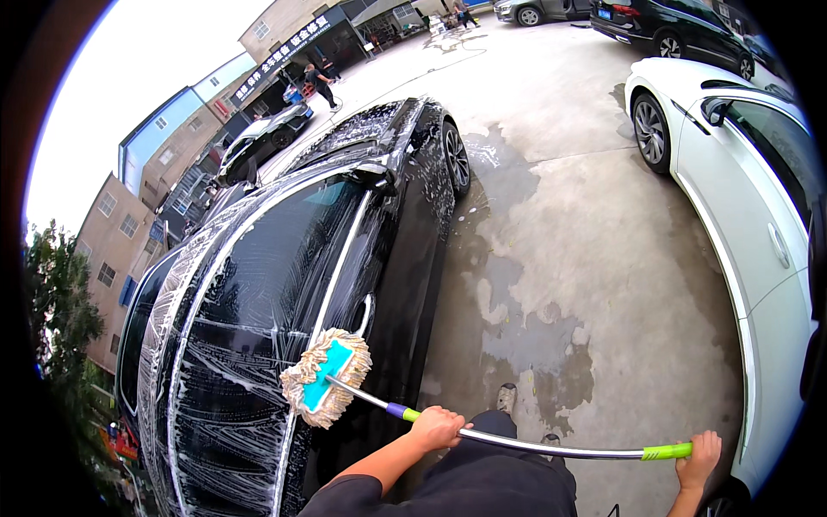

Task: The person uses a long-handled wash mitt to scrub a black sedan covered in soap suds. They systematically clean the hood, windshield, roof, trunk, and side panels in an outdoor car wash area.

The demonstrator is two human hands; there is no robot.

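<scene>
A long-handled wash mop [534,447] runs across in front of me, its metal pole fitted with green and purple grips. My left hand [438,428] is wrapped round the pole just behind the purple collar. Out at the far right, my right hand [699,461] closes on the green end grip. The mop's shaggy beige head [354,366], with a turquoise plate on its back, rests against the side of a black car [405,284] near the door handle. White suds streak the car's windows, roof and bonnet.
A white car [719,207] stands along my right. Wet patches [543,353] mark the concrete between the cars. Farther off are a dark parked car [267,138], a black SUV [663,26] and a person in dark clothes [320,86]. A hose [413,79] lies on the ground ahead.
</scene>
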